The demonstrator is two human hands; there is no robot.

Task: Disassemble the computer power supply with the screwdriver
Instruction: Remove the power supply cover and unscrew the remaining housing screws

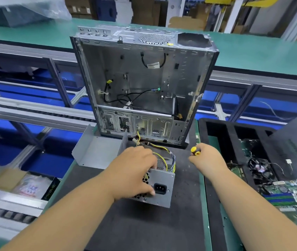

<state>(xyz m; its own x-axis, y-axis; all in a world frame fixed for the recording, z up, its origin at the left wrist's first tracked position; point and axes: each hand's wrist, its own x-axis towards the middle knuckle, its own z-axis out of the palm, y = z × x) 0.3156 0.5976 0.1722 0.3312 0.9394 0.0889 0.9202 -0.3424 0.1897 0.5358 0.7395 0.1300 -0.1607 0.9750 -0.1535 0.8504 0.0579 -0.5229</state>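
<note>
1. The power supply (159, 185) sits on the desk's black mat (144, 223), before the empty computer case (142, 82).
2. Left hand (135, 171) clamps its top; right hand (207, 158) grips the screwdriver (195, 150), held clear.
3. Likely next: bring the tip onto a cover screw.

The power supply (159, 189) and far computer case (144, 84) look like dull grey metal on a matt black, scuffed mat (144, 229).
</note>
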